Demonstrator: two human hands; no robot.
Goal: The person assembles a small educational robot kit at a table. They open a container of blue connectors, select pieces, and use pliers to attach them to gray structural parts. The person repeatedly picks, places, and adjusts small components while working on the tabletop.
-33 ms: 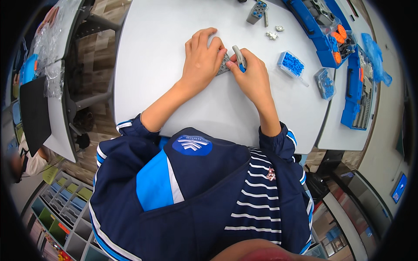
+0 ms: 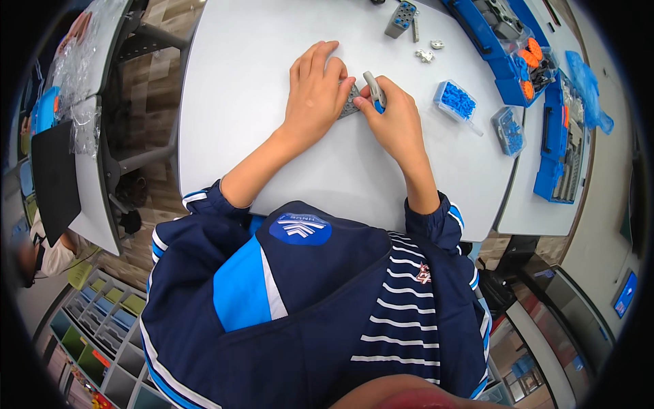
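Observation:
Over the far middle of the white table (image 2: pixel 231 88), my left hand (image 2: pixel 310 102) holds a grey plate with holes (image 2: pixel 348 108) at its left side, thumb pressed to it and the other fingers raised. My right hand (image 2: pixel 396 123) grips a curved light grey piece with a blue part (image 2: pixel 372 85) between thumb and fingers. Its thumb tip reaches the plate's right edge. Part of the plate is hidden by my fingers. Beyond my right hand stands a grey block with blue pegs (image 2: pixel 401 20), beside a thin grey bar (image 2: pixel 415 29).
Small whitish parts (image 2: pixel 425 56) lie past my right hand. To the right are an open clear box of blue pegs (image 2: pixel 456 99), another clear box (image 2: pixel 509 131), and blue cases of parts (image 2: pixel 507 88). A crumpled blue bag (image 2: pixel 590 92) lies at the far right.
Almost nothing differs. The raised fingers of my left hand have shifted very slightly; both hands keep their grip in the same place.

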